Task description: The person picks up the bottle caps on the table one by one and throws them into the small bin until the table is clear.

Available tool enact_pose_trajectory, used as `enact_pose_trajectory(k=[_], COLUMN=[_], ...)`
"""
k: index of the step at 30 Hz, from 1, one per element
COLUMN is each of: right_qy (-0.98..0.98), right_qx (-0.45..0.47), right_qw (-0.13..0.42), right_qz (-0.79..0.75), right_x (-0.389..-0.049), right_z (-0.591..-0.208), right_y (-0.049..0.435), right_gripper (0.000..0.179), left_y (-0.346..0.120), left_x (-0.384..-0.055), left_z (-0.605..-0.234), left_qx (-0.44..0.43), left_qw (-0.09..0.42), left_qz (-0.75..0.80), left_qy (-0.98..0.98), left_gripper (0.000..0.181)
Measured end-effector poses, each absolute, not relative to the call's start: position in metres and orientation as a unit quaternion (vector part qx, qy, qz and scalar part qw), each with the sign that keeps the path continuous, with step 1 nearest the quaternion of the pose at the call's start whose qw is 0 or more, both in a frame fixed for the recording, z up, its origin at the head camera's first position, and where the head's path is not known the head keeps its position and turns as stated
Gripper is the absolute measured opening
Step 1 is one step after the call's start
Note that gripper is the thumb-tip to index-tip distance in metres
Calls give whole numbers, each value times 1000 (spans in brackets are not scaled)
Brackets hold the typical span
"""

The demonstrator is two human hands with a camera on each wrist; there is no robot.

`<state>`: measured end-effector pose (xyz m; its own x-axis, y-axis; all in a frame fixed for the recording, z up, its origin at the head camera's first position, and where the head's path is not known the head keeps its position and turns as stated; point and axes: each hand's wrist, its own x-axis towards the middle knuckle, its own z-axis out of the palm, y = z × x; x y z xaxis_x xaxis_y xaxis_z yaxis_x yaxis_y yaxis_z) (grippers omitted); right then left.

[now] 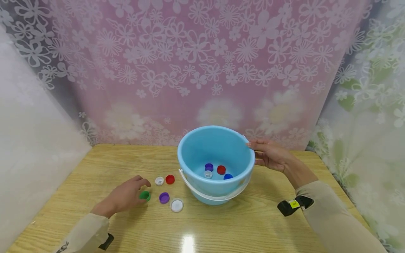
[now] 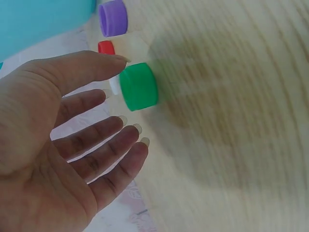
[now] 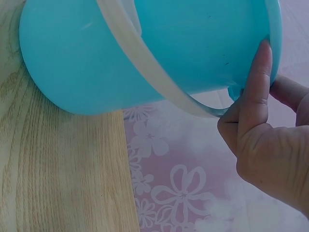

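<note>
My left hand (image 1: 126, 195) reaches low over the table with its fingers spread and loosely bent. A green bottle cap (image 2: 139, 87) stands on its side by the thumb tip; the other fingers are apart from it. My right hand (image 1: 272, 154) grips the rim of a light blue bucket (image 1: 215, 191) on its right side, fingertips at the edge, as the right wrist view (image 3: 275, 140) also shows. Inside the bucket lie several caps, among them a purple cap (image 1: 209, 167), a red cap (image 1: 221, 169) and a blue cap (image 1: 227, 176).
Between the left hand and the bucket lie a small white cap (image 1: 159, 181), a red cap (image 1: 169, 179), a purple cap (image 1: 164, 198) and a larger white cap (image 1: 177, 205). The bucket's white handle (image 1: 215, 198) hangs down in front. Flowered cloth (image 1: 202, 70) stands behind the wooden table (image 1: 237, 232).
</note>
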<state>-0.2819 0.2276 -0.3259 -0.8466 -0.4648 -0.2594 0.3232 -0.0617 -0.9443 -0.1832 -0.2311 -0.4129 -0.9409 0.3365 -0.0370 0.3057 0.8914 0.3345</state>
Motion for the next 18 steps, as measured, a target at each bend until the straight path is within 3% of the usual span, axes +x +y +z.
enact_pose_trajectory(k=[18], right_qy=[618], right_qx=[-71], right_qw=[275], right_qz=[-733], right_x=[-282], right_z=[-327], right_y=[230], right_gripper=[23], left_y=[-237], left_x=[-186], left_z=[-428], left_qx=[191], left_qw=[44], left_qz=[180], left_qy=[964], left_gripper=[26])
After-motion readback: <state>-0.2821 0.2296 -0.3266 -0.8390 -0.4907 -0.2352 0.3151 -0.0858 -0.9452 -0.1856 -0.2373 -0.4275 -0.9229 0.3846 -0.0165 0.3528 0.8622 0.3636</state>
